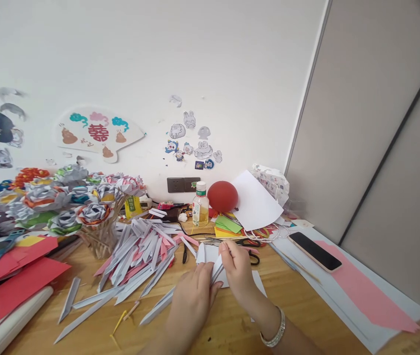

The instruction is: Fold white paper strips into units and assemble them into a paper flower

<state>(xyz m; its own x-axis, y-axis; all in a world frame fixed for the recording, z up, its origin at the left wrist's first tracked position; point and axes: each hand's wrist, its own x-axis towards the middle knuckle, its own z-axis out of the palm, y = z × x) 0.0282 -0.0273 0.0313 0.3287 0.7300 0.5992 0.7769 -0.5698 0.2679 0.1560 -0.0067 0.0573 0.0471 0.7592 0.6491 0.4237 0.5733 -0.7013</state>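
Both hands meet over the front middle of the wooden table. My left hand (pixel 193 291) is closed on a small folded piece of white paper (pixel 217 268), and my right hand (pixel 237 268) pinches the same piece at its upper right. The fingers cover part of the folds. Just behind the hands lies more white paper (pixel 207 252), next to black-handled scissors (pixel 250 242). A sheet of white paper (pixel 259 283) shows under my right wrist. Left of my hands spreads a heap of folded white and pink paper strips (pixel 139 256).
Paper flowers (pixel 95 214) on sticks stand at the left, behind red paper sheets (pixel 20 291). A bottle (pixel 200 207) and a red balloon (pixel 223 196) stand near the wall. A phone (pixel 315 251) lies at the right on pink paper (pixel 376 296).
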